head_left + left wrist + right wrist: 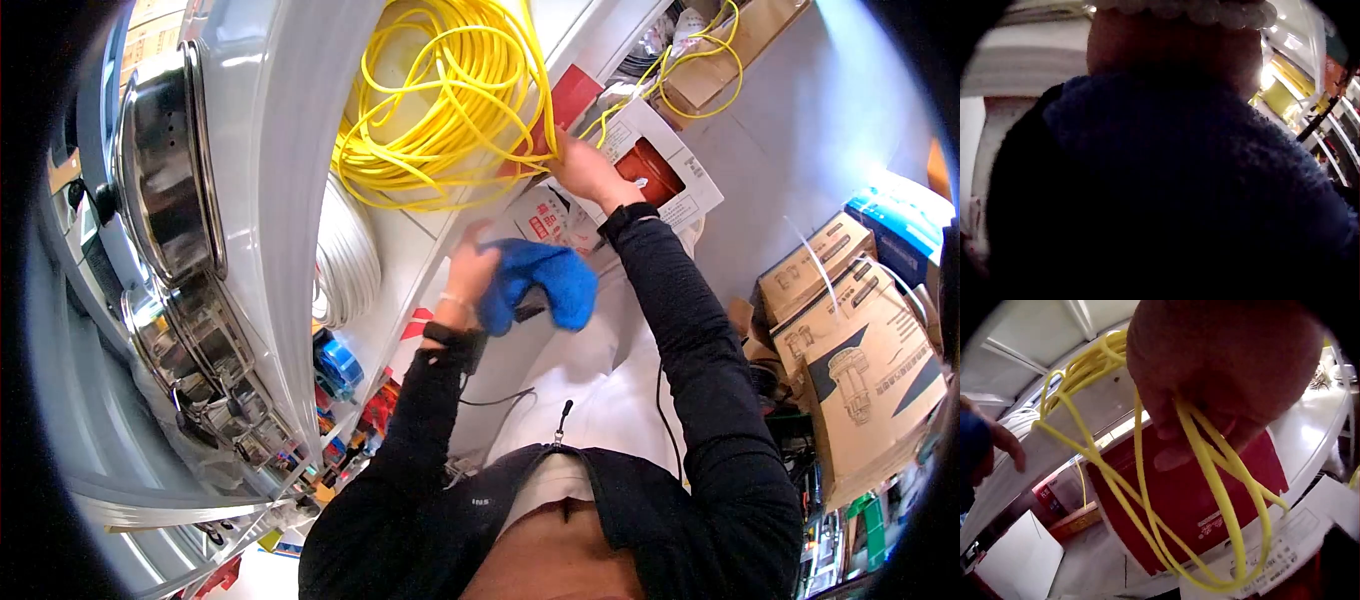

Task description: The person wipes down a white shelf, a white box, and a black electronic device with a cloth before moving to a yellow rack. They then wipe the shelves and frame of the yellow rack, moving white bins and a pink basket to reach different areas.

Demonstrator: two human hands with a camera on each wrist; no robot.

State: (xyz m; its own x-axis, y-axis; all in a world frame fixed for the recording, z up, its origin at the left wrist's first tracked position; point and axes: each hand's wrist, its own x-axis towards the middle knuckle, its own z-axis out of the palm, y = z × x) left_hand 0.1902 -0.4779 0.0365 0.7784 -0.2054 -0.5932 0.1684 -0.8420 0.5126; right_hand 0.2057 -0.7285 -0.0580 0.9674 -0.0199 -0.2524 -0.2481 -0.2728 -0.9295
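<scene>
My right hand (590,172) grips strands of yellow cable (1219,487), and loops of it hang below the fingers in the right wrist view. The rest of the cable lies in a large loose coil (450,95) on the white shelf. A fluffy blue cloth (550,278) hangs from my left hand (468,268), which holds it beside the shelf edge, below the coil. In the left wrist view the dark cloth (1166,125) covers most of the picture and hides the fingers. Behind the cable loops is a red box panel (1179,487).
A white coil of cable (345,260) sits on the shelf near the yellow one. An open white box (690,180) with something red inside stands beside my right wrist. Cardboard boxes (865,390) are stacked on the right. Metal pots (170,170) line the left shelf.
</scene>
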